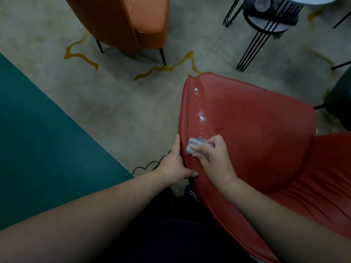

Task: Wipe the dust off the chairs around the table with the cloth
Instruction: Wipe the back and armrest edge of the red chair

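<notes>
Grey concrete floor (pixel 121 103) with wavy yellow markings filled the background, bordered by a teal surface (pixel 43 141) at 9 o'clock.

Task item: small grey cloth (pixel 193 145), bunched, lying on the inner face of the red chair (pixel 252 130) backrest near its left edge, just right of frame centre. Right hand (pixel 210 156) gripped the cloth, fingers curled over it and pressing it against the red upholstery. A trail of white specks (pixel 200 111) ran up the backrest from the cloth toward 12 o'clock, close to the piped seam.

Left hand (pixel 175 164) braced the chair's outer edge directly beside the cloth, at its 9 o'clock: fingers straight along the back of the rim, thumb hooked over onto the front face. Grip there was a clasp on the backrest edge. Both forearms were bare and entered from 6 o'clock, over dark clothing.

Red seat (pixel 322 179), ribbed, extended to 4 o'clock.

Farther out: an orange chair (pixel 133 21) on thin dark legs at 11 o'clock; a black wire-legged stool (pixel 266 27) at 1 o'clock, under the pale rim of a worktop (pixel 315 0) at the top edge. A dark green object (pixel 340 105) sat at 3 o'clock, identity unclear. A dark wavy cord (pixel 150 165) lay on the floor beside the left wrist.
</notes>
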### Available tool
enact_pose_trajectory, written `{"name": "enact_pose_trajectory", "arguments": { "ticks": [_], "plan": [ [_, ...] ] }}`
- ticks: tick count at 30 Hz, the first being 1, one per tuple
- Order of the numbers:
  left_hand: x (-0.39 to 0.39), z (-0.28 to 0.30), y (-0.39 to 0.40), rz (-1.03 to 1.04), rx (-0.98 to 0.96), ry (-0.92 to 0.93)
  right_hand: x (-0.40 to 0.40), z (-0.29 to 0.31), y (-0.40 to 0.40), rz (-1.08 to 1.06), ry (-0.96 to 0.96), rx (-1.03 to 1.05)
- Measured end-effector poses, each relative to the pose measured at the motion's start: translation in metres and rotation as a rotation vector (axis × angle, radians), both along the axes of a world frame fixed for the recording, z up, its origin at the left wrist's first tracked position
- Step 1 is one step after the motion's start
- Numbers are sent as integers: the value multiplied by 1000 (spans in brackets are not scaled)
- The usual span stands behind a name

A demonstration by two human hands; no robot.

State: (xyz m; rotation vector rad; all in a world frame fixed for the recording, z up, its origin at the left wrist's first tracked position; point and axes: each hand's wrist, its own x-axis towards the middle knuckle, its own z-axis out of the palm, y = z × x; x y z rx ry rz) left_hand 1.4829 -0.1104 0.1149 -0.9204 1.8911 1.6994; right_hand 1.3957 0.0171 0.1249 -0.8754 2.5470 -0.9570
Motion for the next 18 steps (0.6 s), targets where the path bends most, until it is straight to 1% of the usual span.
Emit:
{"name": "enact_pose_trajectory", "arguments": {
  "ticks": [2,4,9,11,15,18],
  "plan": [
    [-3,-1,-4,-2,5,15,9,1,8,23,2,-10],
    [-6,-1,-9,-6,3,31,-3,0,-6,22,-10,-24],
    [-14,-2,-17,-21,16,51,-38,-4,-52,-101,-43,-34],
    [-16,0,-19,-7,38,35,-30,-5,-42,-107,-61,-55],
    [-23,8,-24,-17,30,28,4,-6,-3,-74,-25,-86],
    [-25,10,-25,-19,34,19,-10,-11,-18,-104,-19,-98]
  ]
}}
